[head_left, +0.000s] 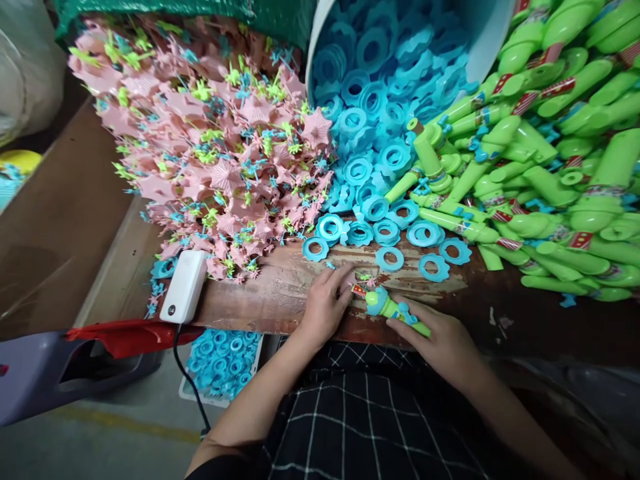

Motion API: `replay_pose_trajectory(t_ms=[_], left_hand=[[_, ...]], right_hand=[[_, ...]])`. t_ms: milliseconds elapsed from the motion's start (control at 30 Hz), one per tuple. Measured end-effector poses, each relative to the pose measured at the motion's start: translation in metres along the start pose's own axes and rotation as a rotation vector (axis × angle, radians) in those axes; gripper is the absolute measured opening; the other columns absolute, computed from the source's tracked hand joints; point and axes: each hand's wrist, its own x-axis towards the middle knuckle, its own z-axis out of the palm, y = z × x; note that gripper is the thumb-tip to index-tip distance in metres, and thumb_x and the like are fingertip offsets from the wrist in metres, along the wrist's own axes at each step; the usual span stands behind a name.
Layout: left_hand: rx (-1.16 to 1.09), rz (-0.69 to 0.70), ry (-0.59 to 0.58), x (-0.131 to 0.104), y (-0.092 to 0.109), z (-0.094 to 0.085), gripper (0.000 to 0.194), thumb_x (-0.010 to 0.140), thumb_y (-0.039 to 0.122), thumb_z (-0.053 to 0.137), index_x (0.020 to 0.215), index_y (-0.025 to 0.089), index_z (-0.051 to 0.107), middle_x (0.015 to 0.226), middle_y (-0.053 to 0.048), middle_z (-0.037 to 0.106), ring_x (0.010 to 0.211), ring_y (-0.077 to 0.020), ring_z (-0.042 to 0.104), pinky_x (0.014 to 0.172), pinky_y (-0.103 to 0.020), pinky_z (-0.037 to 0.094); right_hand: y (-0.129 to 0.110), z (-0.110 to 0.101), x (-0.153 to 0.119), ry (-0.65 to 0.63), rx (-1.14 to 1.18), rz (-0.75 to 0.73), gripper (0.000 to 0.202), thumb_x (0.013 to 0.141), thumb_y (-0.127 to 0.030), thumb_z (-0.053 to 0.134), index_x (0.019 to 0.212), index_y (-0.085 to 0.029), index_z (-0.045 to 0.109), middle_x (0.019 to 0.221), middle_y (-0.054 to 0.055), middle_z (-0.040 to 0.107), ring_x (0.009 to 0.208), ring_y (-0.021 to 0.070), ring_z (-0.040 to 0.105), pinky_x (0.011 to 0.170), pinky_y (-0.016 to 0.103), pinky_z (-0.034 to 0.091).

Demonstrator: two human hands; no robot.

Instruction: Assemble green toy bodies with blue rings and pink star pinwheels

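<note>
My right hand (440, 337) is curled round the lower end of a green toy (389, 308), thumb and fingers closed on it. The toy lies aslant, its red tip (359, 291) toward my left hand (325, 303), with a blue collar (375, 300) just behind the tip. My left hand has its fingers bent and drawn together beside the tip; whether they grip anything, I cannot tell. A small pink and yellow-green piece (365, 279) shows just beyond the tip. Both hands are at the near edge of a worn brown bench (250, 300).

Beyond my left hand, pink stars (227, 175) with small yellow-green and blue parts are heaped below a green sack (190, 15). Blue rings (357, 171) spill from a tipped tub (311, 60); several lie loose on the bench near my hands. To the right is a large heap of green toys (550, 187), some overlapping the rings.

A white box (184, 288) sits at the bench edge, left of my hands, its black cable (190, 380) hanging down. Below the bench, a white crate (205, 398) holds more blue rings, near a red cloth (125, 339).
</note>
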Motion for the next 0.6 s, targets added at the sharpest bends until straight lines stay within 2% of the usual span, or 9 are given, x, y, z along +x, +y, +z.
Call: replay_pose_trajectory(t_ms=[100,200,600], left_hand=[[-0.025,0.054,-0.046,0.0023,-0.0032,-0.0024,0.045,0.096,0.014,0.059,0.140,0.023,0.059,0.115,-0.009,0.067,0.101,-0.0207,0.065,0.091,-0.034,0.055],[-0.037,0.070,-0.068,0.0036,-0.0053,-0.0045,0.047,0.095,0.015,0.061,0.141,0.024,0.058,0.111,-0.007,0.067,0.098,-0.0197,0.065,0.090,-0.033,0.056],[-0.065,0.072,-0.077,0.0047,-0.0074,-0.0054,0.048,0.094,0.013,0.063,0.140,0.024,0.058,0.112,-0.007,0.065,0.103,-0.0208,0.065,0.091,-0.035,0.056]], right_hand=[[0.0040,0.0025,0.0025,-0.007,0.009,0.006,0.045,0.095,-0.049,0.061,0.128,-0.021,0.071,0.124,0.008,0.073,0.110,0.0308,0.073,0.096,0.043,0.061],[0.0065,0.0022,0.0039,-0.009,0.026,0.016,0.045,0.095,-0.049,0.062,0.129,-0.021,0.071,0.124,0.008,0.073,0.111,0.0308,0.073,0.097,0.044,0.061],[0.0057,0.0033,0.0013,-0.051,0.018,0.069,0.048,0.094,-0.050,0.062,0.130,-0.020,0.070,0.124,0.008,0.073,0.112,0.0312,0.072,0.095,0.045,0.062]])
